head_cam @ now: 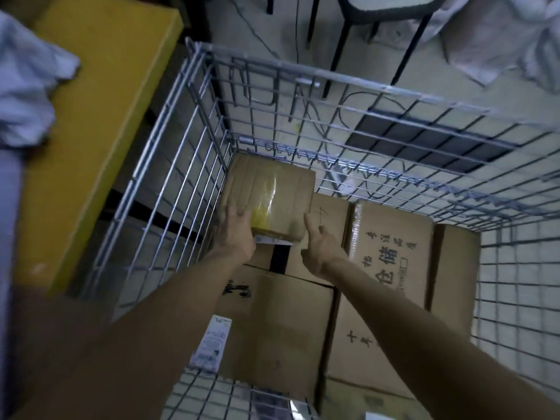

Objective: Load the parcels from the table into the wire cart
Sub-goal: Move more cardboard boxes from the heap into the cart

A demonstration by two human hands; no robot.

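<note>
I look down into a wire cart (194,137) with grey mesh walls. A small brown parcel (269,192), wrapped in clear and yellow tape, lies in its far left corner on top of other boxes. My left hand (239,228) grips the parcel's near left edge. On the near right edge, my right hand (318,244) touches the parcel with thumb and forefinger, its other fingers curled. Both forearms reach down into the cart. Beneath lie a large carton with black characters (391,256) and another carton with a white label (278,322).
A yellow table (91,116) stands left of the cart, with pale cloth or bags (27,92) on it. Black chair legs (406,47) stand beyond the cart's far wall. A white bundle (500,34) lies at the top right on the floor.
</note>
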